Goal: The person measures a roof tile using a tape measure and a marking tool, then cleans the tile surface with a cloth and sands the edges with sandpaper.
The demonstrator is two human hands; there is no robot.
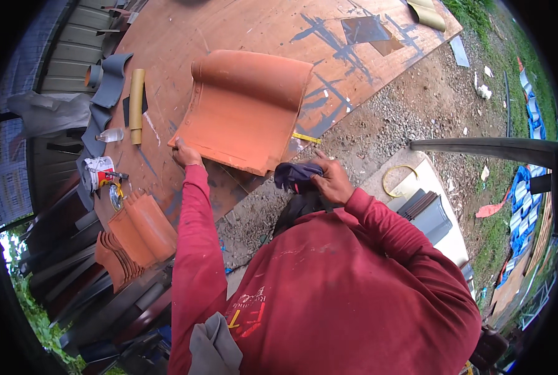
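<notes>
A large orange clay roof tile (pixel 244 119) rests on the wooden tabletop (pixel 166 37), its rolled ridge along the far side. My left hand (pixel 187 154) is closed on the tile's near left corner; some of its fingers are hidden under the edge. In my right hand (pixel 333 181) is a bunched dark purple cloth (pixel 298 177), held just off the tile's near right corner. A yellow measuring tape (pixel 306 137) pokes out past the tile's right side.
Stacked orange tiles (pixel 143 230) sit at the table's left, near a white and red can (pixel 99 172), a clear bottle (pixel 110 135) and a tan tile piece (pixel 137 106). Grey tiles (pixel 430 215) lie on a pale board at right. Gravel (pixel 410 100) borders the table.
</notes>
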